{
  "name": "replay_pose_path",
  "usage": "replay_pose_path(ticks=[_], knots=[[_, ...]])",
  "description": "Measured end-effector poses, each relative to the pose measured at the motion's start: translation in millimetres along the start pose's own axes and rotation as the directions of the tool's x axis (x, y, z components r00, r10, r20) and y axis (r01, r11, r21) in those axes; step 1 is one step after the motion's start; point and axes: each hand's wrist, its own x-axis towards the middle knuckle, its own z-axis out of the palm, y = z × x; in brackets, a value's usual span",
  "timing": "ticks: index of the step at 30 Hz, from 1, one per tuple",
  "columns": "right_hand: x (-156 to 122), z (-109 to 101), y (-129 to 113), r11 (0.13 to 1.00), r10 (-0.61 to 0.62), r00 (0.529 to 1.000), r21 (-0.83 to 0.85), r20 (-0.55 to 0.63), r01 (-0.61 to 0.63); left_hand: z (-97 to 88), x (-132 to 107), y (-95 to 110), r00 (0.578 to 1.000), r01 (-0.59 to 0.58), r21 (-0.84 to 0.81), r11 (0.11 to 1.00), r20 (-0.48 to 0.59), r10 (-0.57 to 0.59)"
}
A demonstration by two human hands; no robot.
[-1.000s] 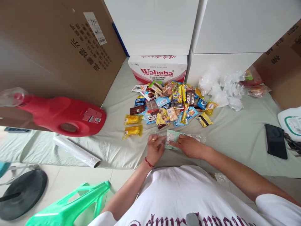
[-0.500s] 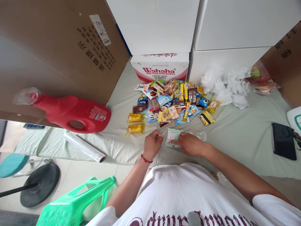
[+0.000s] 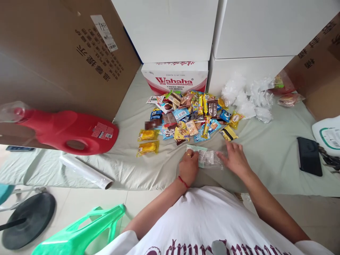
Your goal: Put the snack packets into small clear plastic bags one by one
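Observation:
A pale green snack packet (image 3: 202, 157) lies flat on the cloth in front of me, with clear, crinkled plastic (image 3: 217, 161) at its right end. My left hand (image 3: 189, 166), with a red cord on the wrist, has its fingers curled over the packet's left end, hiding part of it. At the plastic's right edge is my right hand (image 3: 237, 159), fingers apart and thumb close to the film; I cannot tell whether they touch. Just beyond lies a heap of wrapped snacks (image 3: 191, 117). Two yellow-wrapped snacks (image 3: 147, 141) sit apart at its left.
Behind the heap stands a Wahaha carton (image 3: 175, 76), with crumpled clear bags (image 3: 247, 97) to its right. A red jug (image 3: 79, 131) and a plastic film roll (image 3: 87, 171) are at left. A phone (image 3: 309, 156) lies at right. A green stool (image 3: 82, 230) stands below.
My left hand has shifted right onto the packet's left end. My right hand has moved off the packet to the right and spread its fingers. The whole view has shifted slightly.

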Motion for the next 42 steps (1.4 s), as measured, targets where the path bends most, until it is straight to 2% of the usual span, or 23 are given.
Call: replay_pose_path(ticks=[2, 4, 7, 9, 12, 14, 16, 18, 20, 22, 24, 26, 27, 29, 30, 32, 33, 35, 37, 38, 39, 40, 42], knots=[[-9, 2, 6, 0.999, 0.007, 0.990, -0.041, 0.143, -0.001, 1.3, -1, 0, 1.000, -0.012, 0.056, 0.998, 0.018, 0.011], [-13, -1, 1, 1.000, -0.011, 0.978, 0.021, 0.208, 0.006, 3.9, 0, 0, 0.999, -0.033, 0.086, 0.996, 0.027, 0.030], [-2, -10, -27, 0.982, -0.023, 0.976, 0.187, 0.219, -0.018, 9.3, 1, 0, 0.998, -0.063, 0.101, 0.993, 0.015, 0.062], [15, -9, -56, 0.973, -0.069, 0.957, 0.231, 0.282, 0.002, 11.0, 0, 0, 0.996, -0.092, 0.081, 0.992, 0.014, 0.091], [40, 8, -91, 0.995, -0.085, 0.925, 0.086, 0.370, 0.057, 5.5, -5, -8, 0.989, -0.143, -0.036, 0.989, 0.021, 0.144], [49, 23, -102, 0.996, -0.074, 0.918, -0.010, 0.389, 0.085, -2.8, -10, -20, 0.983, -0.185, -0.197, 0.963, -0.044, 0.179], [49, 33, -102, 0.994, -0.090, 0.920, -0.029, 0.382, 0.109, -10.8, -12, -35, 0.977, -0.175, -0.343, 0.923, -0.176, 0.119], [44, 37, -97, 0.992, -0.113, 0.928, -0.011, 0.356, 0.126, -14.4, -10, -47, 0.962, -0.051, -0.391, 0.919, -0.266, -0.060], [38, 36, -93, 0.992, -0.125, 0.934, 0.022, 0.333, 0.125, -11.7, -4, -53, 0.942, 0.080, -0.351, 0.933, -0.280, -0.186], [33, 35, -91, 0.991, -0.120, 0.938, 0.090, 0.326, 0.095, -4.4, 2, -50, 0.950, 0.086, -0.305, 0.948, -0.260, -0.170], [26, 35, -89, 0.970, -0.104, 0.940, 0.242, 0.326, 0.023, 3.4, 5, -40, 0.955, 0.027, -0.310, 0.950, -0.272, -0.116], [16, 35, -87, 0.856, -0.070, 0.946, 0.506, 0.318, -0.107, 8.2, 3, -28, 0.944, -0.034, -0.360, 0.932, -0.317, -0.088], [9, 34, -85, 0.733, -0.044, 0.950, 0.656, 0.309, -0.180, 8.8, 1, -22, 0.938, -0.072, -0.385, 0.920, -0.341, -0.069], [-7, 30, -79, 0.374, 0.023, 0.952, 0.881, 0.304, -0.290, 6.4, -5, -11, 0.921, -0.202, -0.386, 0.900, -0.388, 0.040], [-16, 26, -75, 0.184, 0.054, 0.948, 0.930, 0.315, -0.319, 3.8, -8, -7, 0.901, -0.296, -0.354, 0.887, -0.411, 0.137], [-32, 17, -66, -0.099, 0.099, 0.930, 0.934, 0.354, -0.344, -2.3, -11, 2, 0.825, -0.508, -0.255, 0.823, -0.420, 0.378], [-40, 13, -60, -0.180, 0.118, 0.920, 0.919, 0.375, -0.351, -5.1, -10, 6, 0.765, -0.613, -0.216, 0.760, -0.400, 0.504], [-55, 6, -48, -0.243, 0.170, 0.897, 0.899, 0.408, -0.363, -9.1, -7, 16, 0.614, -0.788, -0.203, 0.581, -0.316, 0.723], [-66, 3, -35, -0.242, 0.242, 0.875, 0.899, 0.420, -0.365, -10.8, -1, 27, 0.461, -0.876, -0.271, 0.399, -0.226, 0.858], [-70, 2, -27, -0.236, 0.279, 0.866, 0.904, 0.414, -0.356, -11.1, 1, 32, 0.402, -0.890, -0.315, 0.330, -0.200, 0.893], [-71, 1, -17, -0.230, 0.316, 0.862, 0.913, 0.397, -0.336, -11.4, 4, 36, 0.373, -0.889, -0.353, 0.292, -0.187, 0.909], [-69, -2, -5, -0.219, 0.354, 0.861, 0.928, 0.365, -0.303, -11.8, 7, 37, 0.377, -0.878, -0.382, 0.286, -0.187, 0.907], [-52, -14, 29, -0.167, 0.465, 0.853, 0.969, 0.238, -0.180, -13.6, 11, 32, 0.463, -0.838, -0.417, 0.352, -0.201, 0.863]])
